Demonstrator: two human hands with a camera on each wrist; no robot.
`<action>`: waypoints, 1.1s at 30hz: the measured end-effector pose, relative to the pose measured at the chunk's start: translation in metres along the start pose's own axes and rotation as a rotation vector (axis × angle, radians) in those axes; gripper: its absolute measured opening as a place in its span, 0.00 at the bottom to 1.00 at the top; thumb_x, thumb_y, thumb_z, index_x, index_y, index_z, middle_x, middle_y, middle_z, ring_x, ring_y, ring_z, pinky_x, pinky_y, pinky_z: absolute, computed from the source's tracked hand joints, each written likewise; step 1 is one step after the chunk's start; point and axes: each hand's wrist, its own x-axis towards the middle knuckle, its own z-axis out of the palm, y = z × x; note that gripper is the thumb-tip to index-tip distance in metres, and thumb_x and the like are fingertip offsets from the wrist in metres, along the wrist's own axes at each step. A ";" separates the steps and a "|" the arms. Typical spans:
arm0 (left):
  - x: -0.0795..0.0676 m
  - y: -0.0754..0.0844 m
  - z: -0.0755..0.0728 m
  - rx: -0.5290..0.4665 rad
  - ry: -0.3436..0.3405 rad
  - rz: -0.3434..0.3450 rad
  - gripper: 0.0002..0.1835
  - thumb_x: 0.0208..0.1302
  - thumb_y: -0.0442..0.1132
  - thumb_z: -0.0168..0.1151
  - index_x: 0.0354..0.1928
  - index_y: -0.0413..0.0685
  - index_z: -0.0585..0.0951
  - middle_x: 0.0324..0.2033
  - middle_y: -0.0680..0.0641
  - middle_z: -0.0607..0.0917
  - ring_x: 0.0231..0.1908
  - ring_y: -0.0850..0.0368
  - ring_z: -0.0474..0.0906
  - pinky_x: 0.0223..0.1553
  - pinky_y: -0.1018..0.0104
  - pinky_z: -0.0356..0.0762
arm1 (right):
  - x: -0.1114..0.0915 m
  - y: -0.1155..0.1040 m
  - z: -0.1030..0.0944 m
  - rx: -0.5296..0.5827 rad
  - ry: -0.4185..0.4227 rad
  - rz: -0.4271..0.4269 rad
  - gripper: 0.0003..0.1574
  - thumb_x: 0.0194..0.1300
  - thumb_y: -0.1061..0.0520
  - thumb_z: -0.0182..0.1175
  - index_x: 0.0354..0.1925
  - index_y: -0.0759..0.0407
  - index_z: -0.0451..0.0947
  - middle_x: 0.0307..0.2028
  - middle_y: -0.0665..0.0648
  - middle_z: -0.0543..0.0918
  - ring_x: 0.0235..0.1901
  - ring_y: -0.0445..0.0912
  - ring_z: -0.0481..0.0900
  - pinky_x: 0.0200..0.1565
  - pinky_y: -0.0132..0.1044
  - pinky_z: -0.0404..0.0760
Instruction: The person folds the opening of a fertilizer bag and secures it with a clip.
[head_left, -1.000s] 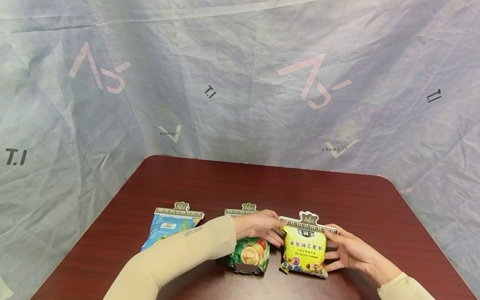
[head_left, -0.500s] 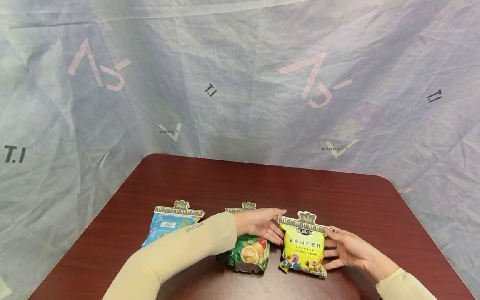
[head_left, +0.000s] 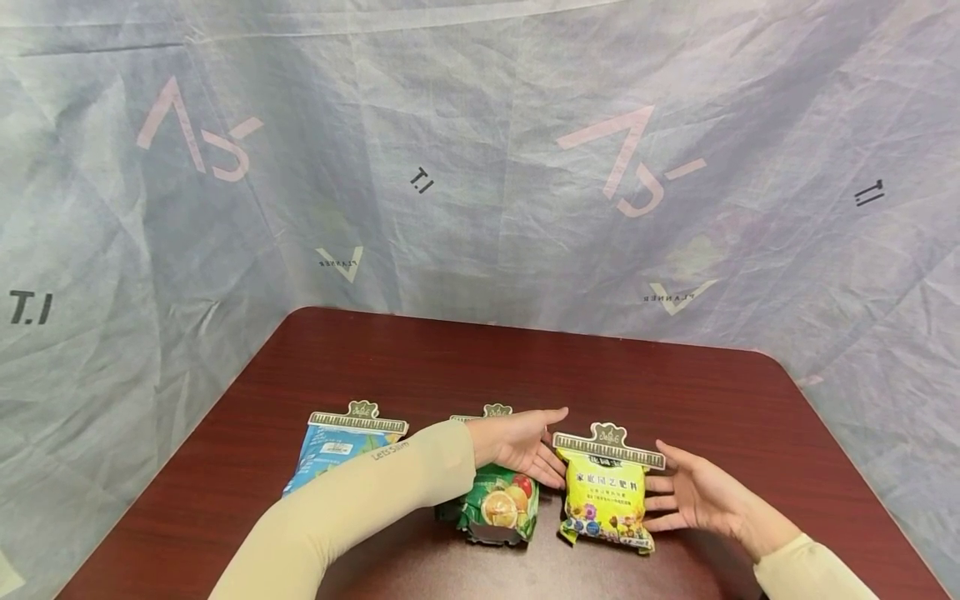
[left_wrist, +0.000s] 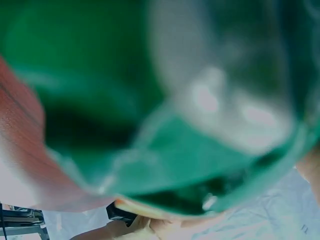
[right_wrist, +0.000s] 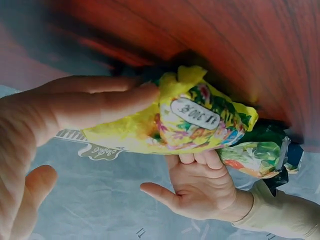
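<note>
A yellow fertilizer bag (head_left: 606,498) lies on the table with a piano-keyboard clip (head_left: 609,447) across its top edge. My left hand (head_left: 522,442) is at its left side, thumb raised and fingers extended toward the bag. At the right edge, my right hand (head_left: 708,502) has straight fingers against the bag and its thumb lifted away from the clip. The right wrist view shows the yellow bag (right_wrist: 195,117) between both hands. A green bag with fruit pictures (head_left: 498,507) sits partly hidden under my left forearm; blurred green wrapping (left_wrist: 150,165) fills the left wrist view.
To the left lies a blue bag (head_left: 330,454) with a similar clip, partly covered by my left sleeve (head_left: 375,492). The dark red table (head_left: 480,358) ends at a grey cloth backdrop (head_left: 480,208) behind and at both sides.
Both thumbs have come off the ends of the clip and spread apart. The yellow bag and its clip have shifted slightly left. The other bags stay in place.
</note>
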 end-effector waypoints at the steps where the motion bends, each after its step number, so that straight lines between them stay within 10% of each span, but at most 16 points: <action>1: 0.000 0.000 0.000 -0.001 -0.001 -0.006 0.48 0.65 0.63 0.42 0.67 0.31 0.38 0.48 0.20 0.70 0.50 0.28 0.70 0.50 0.46 0.69 | -0.001 0.000 0.001 0.012 0.013 -0.002 0.48 0.71 0.37 0.28 0.61 0.61 0.09 0.57 0.70 0.66 0.55 0.64 0.68 0.54 0.60 0.63; 13: -0.002 0.003 0.002 0.013 -0.003 -0.024 0.50 0.64 0.64 0.43 0.67 0.31 0.35 0.49 0.20 0.69 0.51 0.28 0.68 0.51 0.46 0.69 | -0.003 -0.005 0.007 -0.050 0.073 -0.018 0.53 0.71 0.38 0.29 0.58 0.64 0.02 0.63 0.81 0.38 0.57 0.63 0.65 0.53 0.61 0.63; 33: -0.002 0.002 0.001 0.035 -0.024 -0.043 0.51 0.63 0.64 0.46 0.68 0.32 0.35 0.51 0.19 0.67 0.51 0.29 0.68 0.52 0.46 0.68 | -0.006 -0.011 0.015 -0.265 0.122 -0.029 0.51 0.71 0.37 0.30 0.63 0.65 0.10 0.60 0.86 0.44 0.55 0.66 0.66 0.52 0.56 0.69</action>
